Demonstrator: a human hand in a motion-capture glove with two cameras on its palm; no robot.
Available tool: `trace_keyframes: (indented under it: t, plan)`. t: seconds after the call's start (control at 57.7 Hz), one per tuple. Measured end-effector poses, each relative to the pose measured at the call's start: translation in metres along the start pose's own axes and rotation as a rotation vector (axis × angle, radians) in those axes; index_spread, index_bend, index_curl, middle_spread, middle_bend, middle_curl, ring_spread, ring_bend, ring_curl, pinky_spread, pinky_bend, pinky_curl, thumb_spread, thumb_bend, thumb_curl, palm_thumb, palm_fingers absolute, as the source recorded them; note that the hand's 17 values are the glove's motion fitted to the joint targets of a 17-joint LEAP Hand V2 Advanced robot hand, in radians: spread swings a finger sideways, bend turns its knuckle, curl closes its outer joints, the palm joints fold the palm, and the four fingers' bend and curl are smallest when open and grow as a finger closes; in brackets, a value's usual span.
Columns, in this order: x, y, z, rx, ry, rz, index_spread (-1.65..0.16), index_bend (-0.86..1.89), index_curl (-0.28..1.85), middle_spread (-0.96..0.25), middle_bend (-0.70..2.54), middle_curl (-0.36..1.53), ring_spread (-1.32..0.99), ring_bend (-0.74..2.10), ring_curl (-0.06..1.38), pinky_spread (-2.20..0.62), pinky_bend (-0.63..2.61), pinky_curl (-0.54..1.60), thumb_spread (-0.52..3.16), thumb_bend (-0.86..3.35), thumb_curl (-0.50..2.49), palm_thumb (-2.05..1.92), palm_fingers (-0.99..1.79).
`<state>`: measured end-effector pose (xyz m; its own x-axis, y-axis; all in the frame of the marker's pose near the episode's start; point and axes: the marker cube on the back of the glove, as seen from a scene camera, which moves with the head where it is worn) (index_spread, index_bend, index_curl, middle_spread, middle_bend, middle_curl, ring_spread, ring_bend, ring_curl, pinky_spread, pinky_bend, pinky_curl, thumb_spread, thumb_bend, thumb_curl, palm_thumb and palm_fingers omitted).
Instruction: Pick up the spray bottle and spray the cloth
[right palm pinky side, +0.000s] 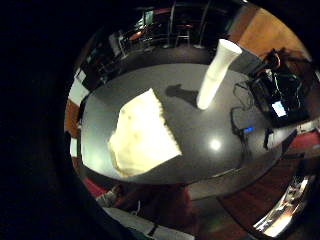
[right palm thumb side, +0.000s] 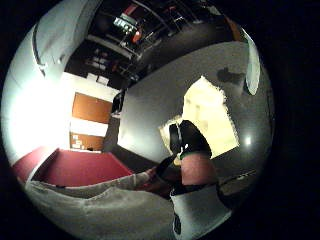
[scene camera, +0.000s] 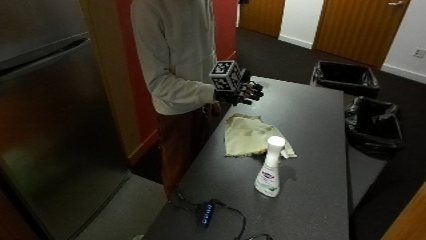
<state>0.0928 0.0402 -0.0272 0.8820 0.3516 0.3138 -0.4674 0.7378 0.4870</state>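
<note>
Gloved right hand (scene camera: 243, 92) hovering above the table (scene camera: 313, 115), fingers relaxed, holding nothing; spray bottle (scene camera: 269, 167) standing upright beside the cloth (scene camera: 247, 135), likely light, smooth plastic, best gripped at the narrow neck.

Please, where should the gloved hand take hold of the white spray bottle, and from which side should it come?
Probably around the narrow neck just under the cap of the spray bottle, coming from the cloth side. It stands upright and alone on the table, wider at its base, with nothing close around it. The hand is raised beyond the cloth, holding nothing.
</note>
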Motion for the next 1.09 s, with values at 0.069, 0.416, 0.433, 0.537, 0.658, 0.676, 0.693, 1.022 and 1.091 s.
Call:
trace_keyframes:
  t: [0.069, 0.416, 0.433, 0.537, 0.658, 0.676, 0.693, 1.022, 1.091]
  plan:
    - [0.01, -0.001, -0.003, 0.053, -0.025, 0.049, -0.36, 0.12, 0.27, -0.03, 0.25, 0.33, 0.02, 0.23, 0.23, 0.22, 0.29, 0.32, 0.96, -0.02, 0.43, 0.77, 0.2]
    - [0.056, -0.013, -0.006, 0.343, -0.179, 0.279, -0.27, 0.1, 0.22, -0.03, 0.28, 0.35, 0.02, 0.32, 0.27, 0.2, 0.34, 0.35, 0.97, -0.03, 0.44, 0.77, 0.18]
    - [0.058, -0.014, -0.005, 0.357, -0.187, 0.29, -0.27, 0.1, 0.21, -0.03, 0.28, 0.35, 0.02, 0.32, 0.27, 0.2, 0.35, 0.35, 0.97, -0.03, 0.44, 0.77, 0.18]
    - [0.069, -0.02, -0.001, 0.413, -0.241, 0.346, -0.25, 0.11, 0.21, -0.03, 0.29, 0.35, 0.02, 0.34, 0.28, 0.2, 0.36, 0.36, 0.97, -0.03, 0.45, 0.77, 0.16]
    - [0.082, -0.028, 0.009, 0.471, -0.288, 0.391, -0.23, 0.12, 0.2, -0.01, 0.29, 0.36, 0.03, 0.33, 0.28, 0.2, 0.38, 0.36, 0.97, -0.03, 0.45, 0.77, 0.14]
    - [0.084, -0.03, 0.01, 0.479, -0.294, 0.399, -0.23, 0.12, 0.21, -0.01, 0.29, 0.36, 0.04, 0.33, 0.28, 0.2, 0.38, 0.36, 0.97, -0.03, 0.45, 0.77, 0.14]
    - [0.085, -0.032, 0.011, 0.488, -0.299, 0.406, -0.23, 0.12, 0.21, -0.01, 0.28, 0.36, 0.04, 0.33, 0.28, 0.2, 0.38, 0.36, 0.97, -0.03, 0.45, 0.77, 0.13]
    - [0.12, -0.066, 0.034, 0.723, -0.357, 0.534, -0.21, 0.12, 0.21, 0.01, 0.28, 0.36, 0.07, 0.36, 0.29, 0.2, 0.38, 0.36, 0.97, -0.03, 0.45, 0.76, 0.13]
    - [0.122, -0.067, 0.04, 0.686, -0.393, 0.581, -0.21, 0.12, 0.21, 0.01, 0.29, 0.36, 0.07, 0.37, 0.29, 0.2, 0.38, 0.36, 0.97, -0.03, 0.45, 0.77, 0.13]
